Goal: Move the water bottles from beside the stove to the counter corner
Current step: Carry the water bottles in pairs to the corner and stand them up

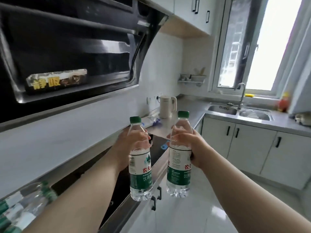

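Note:
I hold two clear water bottles with green caps and green-white labels upright in the air above the counter's front edge. My left hand (133,140) grips the left bottle (140,167) round its upper body. My right hand (190,145) grips the right bottle (179,163) the same way. The black stove top (121,180) lies below and behind the left bottle. More bottles of the same kind (25,204) lie blurred at the lower left beside the stove. The counter corner (188,101) is far ahead, past the kettle.
A white kettle (166,106) and a plastic-wrapped packet (151,121) sit on the counter beyond the stove. The black range hood (67,47) hangs overhead on the left. A steel double sink (239,111) with a tap is under the window. White cabinets line the floor.

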